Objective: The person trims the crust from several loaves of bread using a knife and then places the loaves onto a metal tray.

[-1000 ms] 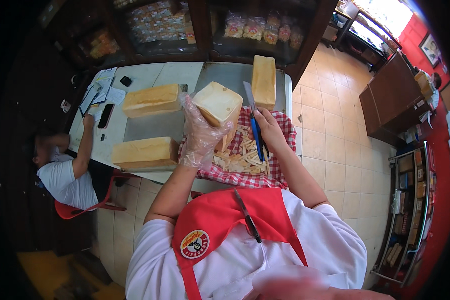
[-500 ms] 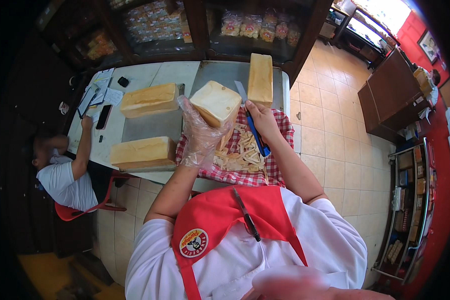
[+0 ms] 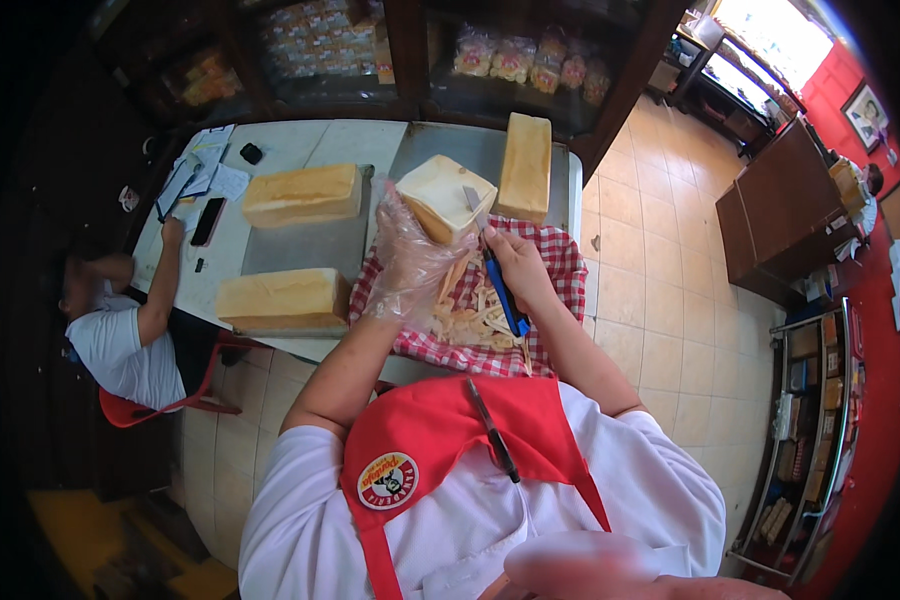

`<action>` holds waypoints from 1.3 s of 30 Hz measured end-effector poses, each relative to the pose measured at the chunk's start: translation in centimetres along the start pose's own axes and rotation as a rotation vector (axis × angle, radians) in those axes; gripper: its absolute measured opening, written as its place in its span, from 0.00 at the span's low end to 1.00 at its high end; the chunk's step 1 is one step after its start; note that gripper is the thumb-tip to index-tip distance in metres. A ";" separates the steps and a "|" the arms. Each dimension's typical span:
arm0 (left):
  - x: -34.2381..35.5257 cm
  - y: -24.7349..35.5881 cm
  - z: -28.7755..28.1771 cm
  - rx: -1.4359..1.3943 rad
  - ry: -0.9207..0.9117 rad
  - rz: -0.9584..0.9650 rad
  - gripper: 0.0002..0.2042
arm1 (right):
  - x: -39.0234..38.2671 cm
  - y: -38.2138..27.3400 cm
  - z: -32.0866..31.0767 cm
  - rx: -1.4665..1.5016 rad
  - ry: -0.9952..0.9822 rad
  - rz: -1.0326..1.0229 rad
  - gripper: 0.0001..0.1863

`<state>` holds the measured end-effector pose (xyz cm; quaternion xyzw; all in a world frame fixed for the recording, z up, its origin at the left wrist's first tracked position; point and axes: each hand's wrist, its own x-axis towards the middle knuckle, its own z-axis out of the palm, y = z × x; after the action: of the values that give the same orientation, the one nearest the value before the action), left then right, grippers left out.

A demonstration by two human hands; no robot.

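My left hand (image 3: 405, 262), in a clear plastic glove, grips a loaf of bread (image 3: 432, 190), tilted so its pale end faces up. In my bare right hand (image 3: 522, 268) is a blue utility knife (image 3: 504, 293). Its blade lies against the loaf's pale end face, near the right edge. Beneath both hands, thin bread crust trimmings (image 3: 465, 328) are heaped on a red-and-white checkered cloth (image 3: 568, 272). Another whole loaf (image 3: 526, 165) stands just beyond my right hand. Two more loaves, a far one (image 3: 302, 195) and a near one (image 3: 284, 300), lie to the left.
Metal trays (image 3: 295, 250) rest on the white table (image 3: 335, 145). A seated person (image 3: 130, 335) writes at its left end, near papers (image 3: 208, 165) and a phone (image 3: 208, 222). Dark glass cabinets (image 3: 415, 60) border the far side. A rack (image 3: 805, 440) stands at right.
The knife blade has come from beside the loaf onto its end face, my right hand moving slightly nearer. The loaf has turned a little in my left hand.
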<state>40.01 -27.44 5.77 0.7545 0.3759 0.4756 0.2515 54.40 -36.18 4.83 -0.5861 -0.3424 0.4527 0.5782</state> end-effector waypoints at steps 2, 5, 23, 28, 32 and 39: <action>0.0 0.5 0.1 0.104 0.003 0.004 0.64 | -0.2 -0.5 0.3 -0.005 0.027 0.004 0.22; 0.7 0.8 0.3 0.222 0.021 0.033 0.62 | -0.2 1.3 0.2 -0.152 0.036 -0.149 0.20; 0.3 0.6 1.0 0.213 0.000 0.087 0.64 | -0.6 -1.7 -4.2 -0.339 0.133 -0.120 0.19; -1.9 1.7 2.8 0.349 0.114 0.340 0.60 | -1.8 -6.8 -5.3 -0.603 0.086 0.069 0.23; -2.3 2.2 3.3 0.353 0.096 0.306 0.60 | -2.4 -6.5 -6.6 -0.573 0.017 0.153 0.24; -2.2 2.2 3.4 0.369 0.084 0.280 0.59 | -2.3 -6.7 -6.6 -0.512 -0.057 0.247 0.23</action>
<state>43.27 -30.64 4.81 0.8119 0.3582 0.4603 0.0250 60.52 -40.03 11.27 -0.7373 -0.3878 0.4349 0.3419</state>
